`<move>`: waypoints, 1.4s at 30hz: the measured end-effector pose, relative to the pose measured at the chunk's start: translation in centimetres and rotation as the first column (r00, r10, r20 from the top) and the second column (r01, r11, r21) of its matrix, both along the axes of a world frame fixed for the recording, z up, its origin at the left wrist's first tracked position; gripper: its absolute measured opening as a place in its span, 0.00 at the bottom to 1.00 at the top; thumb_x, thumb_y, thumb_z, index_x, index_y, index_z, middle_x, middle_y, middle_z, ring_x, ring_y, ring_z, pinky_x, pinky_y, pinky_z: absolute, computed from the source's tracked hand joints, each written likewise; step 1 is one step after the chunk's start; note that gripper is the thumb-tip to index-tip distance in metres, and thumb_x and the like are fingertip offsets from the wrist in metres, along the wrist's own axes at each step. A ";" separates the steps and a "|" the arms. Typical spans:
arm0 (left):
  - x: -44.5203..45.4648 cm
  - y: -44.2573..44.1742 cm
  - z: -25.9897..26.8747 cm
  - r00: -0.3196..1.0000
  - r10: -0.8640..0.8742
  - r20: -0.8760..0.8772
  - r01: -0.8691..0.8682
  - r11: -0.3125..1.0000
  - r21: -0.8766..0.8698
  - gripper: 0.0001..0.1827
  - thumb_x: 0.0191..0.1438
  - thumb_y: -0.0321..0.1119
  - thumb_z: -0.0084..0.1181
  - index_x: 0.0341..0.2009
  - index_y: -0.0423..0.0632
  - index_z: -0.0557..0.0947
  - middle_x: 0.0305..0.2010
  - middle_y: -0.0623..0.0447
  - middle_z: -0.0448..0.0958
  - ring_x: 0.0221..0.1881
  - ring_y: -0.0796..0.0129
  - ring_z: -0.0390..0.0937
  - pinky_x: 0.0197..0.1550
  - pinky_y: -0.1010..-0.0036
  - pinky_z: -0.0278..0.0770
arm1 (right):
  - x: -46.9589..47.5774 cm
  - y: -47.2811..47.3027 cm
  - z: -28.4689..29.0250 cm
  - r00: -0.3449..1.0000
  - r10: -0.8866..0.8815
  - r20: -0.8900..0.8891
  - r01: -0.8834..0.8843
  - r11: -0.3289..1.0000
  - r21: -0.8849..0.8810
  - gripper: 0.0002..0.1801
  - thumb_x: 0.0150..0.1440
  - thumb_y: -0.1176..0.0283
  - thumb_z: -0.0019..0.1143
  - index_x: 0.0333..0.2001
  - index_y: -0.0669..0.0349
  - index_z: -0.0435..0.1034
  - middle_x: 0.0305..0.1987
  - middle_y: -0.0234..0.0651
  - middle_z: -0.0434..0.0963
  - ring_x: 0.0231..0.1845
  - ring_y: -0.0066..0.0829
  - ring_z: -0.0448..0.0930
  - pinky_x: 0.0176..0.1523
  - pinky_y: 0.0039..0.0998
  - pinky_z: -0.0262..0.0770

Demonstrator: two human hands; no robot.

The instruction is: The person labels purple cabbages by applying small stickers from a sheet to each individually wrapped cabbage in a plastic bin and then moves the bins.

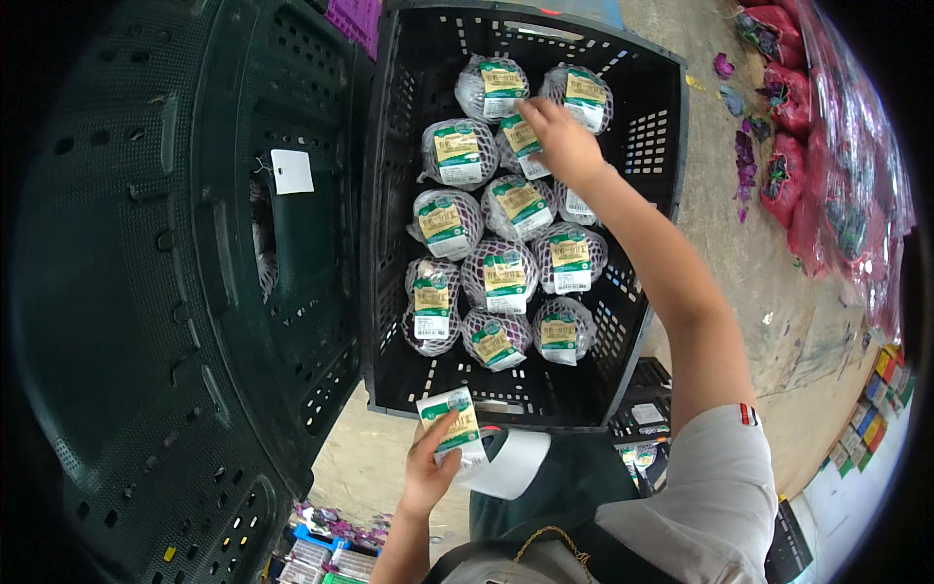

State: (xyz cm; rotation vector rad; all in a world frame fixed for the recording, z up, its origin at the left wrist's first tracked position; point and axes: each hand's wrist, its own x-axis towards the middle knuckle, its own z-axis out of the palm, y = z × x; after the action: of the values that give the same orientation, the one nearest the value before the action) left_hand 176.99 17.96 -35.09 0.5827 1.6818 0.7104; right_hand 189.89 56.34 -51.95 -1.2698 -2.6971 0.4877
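My left hand (432,463) grips a strip of printed labels (461,431) from a white-backed label roll (511,467), just outside the near end of a black plastic crate (503,416). Inside the crate sit several red cabbages in white foam netting, each bearing a green and yellow label. My right hand (568,142) reaches over the far half, its fingers spread across the label of one netted cabbage (521,142). That arm partly covers another netted cabbage (576,201) at the right. A netted cabbage (430,306) lies at the near left.
Large dark green plastic crates (146,255) stand against the left side; one carries a white tag (292,171). To the right, red mesh sacks (784,179) lie under clear plastic film. Purple leaf scraps (744,168) litter the floor. A purple crate (355,22) shows at the top.
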 end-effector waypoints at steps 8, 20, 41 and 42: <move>2.6 1.8 3.3 0.996 -0.036 0.083 0.032 0.999 0.043 0.14 0.44 0.23 0.54 0.39 0.45 0.78 0.36 0.50 0.73 0.39 0.67 0.71 0.38 0.79 0.69 | 0.9 1.8 3.0 0.929 0.127 0.346 -0.064 0.980 -0.188 0.49 0.31 0.66 0.68 0.58 0.49 0.49 0.54 0.38 0.61 0.53 0.43 0.64 0.50 0.36 0.65; -4.3 -7.6 19.5 0.859 0.486 0.163 -0.513 0.817 0.264 0.10 0.46 0.21 0.50 0.36 0.40 0.78 0.37 0.53 0.74 0.39 0.73 0.70 0.43 0.79 0.66 | -8.5 -8.3 53.1 0.170 0.202 -0.965 -0.477 0.874 0.099 0.12 0.53 0.78 0.46 0.43 0.65 0.66 0.41 0.31 0.70 0.37 0.17 0.70 0.43 0.19 0.66; -18.0 -20.9 22.6 0.816 0.551 0.172 -0.486 0.494 0.721 0.10 0.47 0.19 0.48 0.36 0.38 0.78 0.36 0.53 0.73 0.36 0.74 0.71 0.38 0.81 0.68 | -17.4 -20.7 78.0 0.609 0.537 -0.583 -0.363 0.843 0.397 0.20 0.46 0.68 0.54 0.42 0.66 0.68 0.32 0.30 0.72 0.34 0.17 0.70 0.40 0.19 0.64; -17.8 -20.3 23.0 0.880 0.457 0.127 -0.400 0.572 0.716 0.11 0.48 0.19 0.47 0.37 0.38 0.78 0.38 0.53 0.71 0.36 0.73 0.71 0.38 0.81 0.68 | -15.0 -21.7 76.9 0.525 0.445 -0.725 -0.276 0.895 0.350 0.23 0.45 0.63 0.54 0.44 0.65 0.67 0.35 0.32 0.73 0.38 0.19 0.71 0.41 0.21 0.65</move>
State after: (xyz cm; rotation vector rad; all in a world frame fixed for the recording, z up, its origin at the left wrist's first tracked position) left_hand 159.15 -2.39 -12.07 0.7503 1.5763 1.7999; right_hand 174.86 34.61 24.93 -0.2527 -2.0984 0.6220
